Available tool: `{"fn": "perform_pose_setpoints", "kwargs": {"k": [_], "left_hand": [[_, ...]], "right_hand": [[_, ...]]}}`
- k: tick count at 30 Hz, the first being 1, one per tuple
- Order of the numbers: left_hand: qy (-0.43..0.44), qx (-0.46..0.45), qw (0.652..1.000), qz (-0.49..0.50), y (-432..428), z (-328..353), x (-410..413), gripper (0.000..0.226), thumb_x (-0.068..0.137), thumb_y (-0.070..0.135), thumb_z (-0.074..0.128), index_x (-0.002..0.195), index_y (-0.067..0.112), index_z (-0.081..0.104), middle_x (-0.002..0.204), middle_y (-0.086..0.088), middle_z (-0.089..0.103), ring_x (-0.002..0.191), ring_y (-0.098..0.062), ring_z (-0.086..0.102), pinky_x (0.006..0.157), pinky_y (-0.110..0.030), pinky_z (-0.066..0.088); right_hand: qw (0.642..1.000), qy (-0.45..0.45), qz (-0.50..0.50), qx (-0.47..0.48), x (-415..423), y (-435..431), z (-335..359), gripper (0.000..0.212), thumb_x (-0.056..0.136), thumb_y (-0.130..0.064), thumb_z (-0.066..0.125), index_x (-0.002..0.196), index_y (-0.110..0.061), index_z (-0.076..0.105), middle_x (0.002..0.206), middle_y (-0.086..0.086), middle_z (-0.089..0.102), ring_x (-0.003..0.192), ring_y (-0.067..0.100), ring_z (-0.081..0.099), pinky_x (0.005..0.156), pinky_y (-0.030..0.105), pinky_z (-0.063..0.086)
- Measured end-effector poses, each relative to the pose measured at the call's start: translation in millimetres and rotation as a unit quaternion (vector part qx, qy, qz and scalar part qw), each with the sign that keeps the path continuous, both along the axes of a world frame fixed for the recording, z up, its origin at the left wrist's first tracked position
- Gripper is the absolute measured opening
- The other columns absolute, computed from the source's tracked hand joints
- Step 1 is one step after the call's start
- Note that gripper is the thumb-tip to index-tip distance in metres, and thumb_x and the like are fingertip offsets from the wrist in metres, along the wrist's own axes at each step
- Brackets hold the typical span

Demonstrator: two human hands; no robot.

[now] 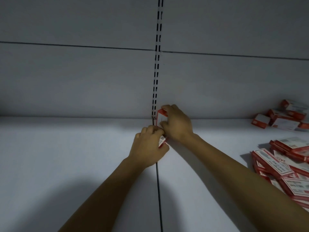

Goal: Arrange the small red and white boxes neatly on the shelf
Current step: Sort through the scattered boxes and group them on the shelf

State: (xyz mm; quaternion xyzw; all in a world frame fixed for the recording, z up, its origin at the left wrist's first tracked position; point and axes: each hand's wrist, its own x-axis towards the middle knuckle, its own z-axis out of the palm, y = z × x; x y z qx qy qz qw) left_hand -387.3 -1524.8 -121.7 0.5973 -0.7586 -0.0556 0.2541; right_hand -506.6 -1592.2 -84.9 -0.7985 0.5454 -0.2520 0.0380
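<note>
Small red and white boxes lie in a loose heap [284, 166] at four o'clock on the white shelf [66, 148], stacked flat and askew and running off the right edge. A smaller cluster [280, 119] sits at two o'clock, close to the grey back panel [75, 77]. A dark seam [158, 190] runs down the shelf from the centre to six o'clock. Above it a slotted upright [157, 64] climbs the panel to twelve o'clock, and a thin horizontal joint crosses the panel at mid height. The light is dim, with soft arm shadows on the shelf.

Two bare forearms reach in from six and five o'clock and meet at the centre, by the foot of the upright. The right grip [177, 124] is closed round an upright box [161, 116], fingers over its top and front face. This box stands at the back of the shelf, just right of the seam; whether it touches the panel is hard to tell. The left grip [148, 146], knuckles up and fingers curled, pinches a second box [162, 141], of which only a corner shows, just in front of the first. The two grips touch.
</note>
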Motion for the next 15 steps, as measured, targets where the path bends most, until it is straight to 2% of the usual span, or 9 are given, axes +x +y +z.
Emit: {"fn": "perform_pose_setpoints", "kwargs": {"k": [4,7,9,13,15], "left_hand": [[0.044,-0.018,0.998,-0.038,4.0,0.1,-3.9,0.025,0.093,0.027,0.052,0.117,0.027,0.058,0.111,0.003,0.064,0.094,-0.018,0.053,0.077,-0.026,0.042],[0.073,-0.035,0.994,-0.075,10.7,6.9,-18.2,0.029,0.094,0.028,0.053,0.123,0.025,0.057,0.120,0.006,0.062,0.100,-0.014,0.058,0.082,-0.025,0.046],[0.096,-0.038,0.990,-0.096,16.2,13.6,-33.4,0.034,0.094,0.031,0.054,0.128,0.027,0.054,0.126,0.009,0.058,0.107,-0.009,0.056,0.088,-0.020,0.043],[0.106,-0.016,0.986,-0.131,26.9,30.2,-79.4,0.051,0.086,0.036,0.065,0.134,0.031,0.047,0.125,0.014,0.055,0.105,-0.002,0.051,0.080,-0.011,0.040],[0.122,-0.028,0.982,-0.144,30.6,39.1,-109.3,0.053,0.080,0.038,0.069,0.129,0.033,0.050,0.118,0.013,0.060,0.100,-0.004,0.057,0.076,-0.016,0.046]], "right_hand": [[0.999,-0.037,0.007,0.010,-27.2,11.7,10.2,0.048,0.082,-0.018,0.064,0.128,-0.018,0.049,0.117,0.007,0.056,0.100,0.025,0.058,0.076,0.031,0.049],[0.998,-0.070,0.002,-0.002,-52.4,23.8,20.0,0.043,0.080,-0.021,0.069,0.119,-0.017,0.051,0.110,0.005,0.061,0.094,0.023,0.060,0.075,0.033,0.052],[0.996,-0.085,-0.014,-0.008,-70.6,31.7,28.9,0.041,0.080,-0.022,0.069,0.115,-0.017,0.048,0.105,0.004,0.063,0.089,0.023,0.061,0.074,0.036,0.054],[0.992,-0.113,-0.034,-0.033,-113.9,42.8,52.0,0.041,0.080,-0.023,0.068,0.116,-0.019,0.047,0.103,0.003,0.064,0.086,0.025,0.062,0.074,0.037,0.053],[0.990,-0.128,-0.040,-0.036,-138.0,48.1,60.9,0.044,0.079,-0.023,0.068,0.118,-0.021,0.048,0.104,0.001,0.064,0.088,0.023,0.062,0.077,0.038,0.053]]}}
